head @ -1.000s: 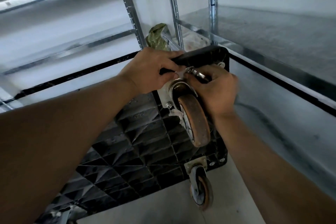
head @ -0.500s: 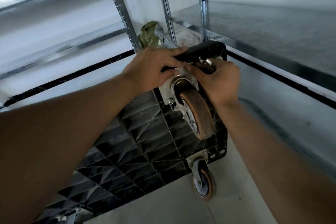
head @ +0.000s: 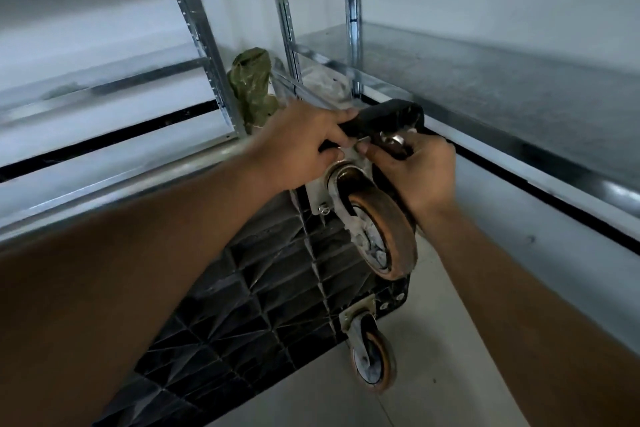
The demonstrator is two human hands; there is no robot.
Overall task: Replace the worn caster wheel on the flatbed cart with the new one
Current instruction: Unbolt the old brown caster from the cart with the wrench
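Flatbed cart is stood on edge, ribbed underside toward the camera, against the steel shelving. The worn caster wheel is at the upper corner, and its mounting plate is seated on the deck.

Change over the last second: the small shiny tool, wrench-like though the exact type cannot be told, has been lifted from lying across the plate between the hands to the plate's top corner, just under the cart's rim. The wheel has not shifted relative to the cart.

Hands:
- left hand is curled over the cart's top edge, with fingertips at the plate corner nearly touching the right thumb
- right hand is closed around the tool

Reading: the tool is probably being set on the top fastener, with the fastener or plate steadied by the left hand. The fastener is hidden behind the fingers. The bolt at the plate's lower left corner is in place, so removal is judged early. The second caster below is untouched. No new wheel is in view.
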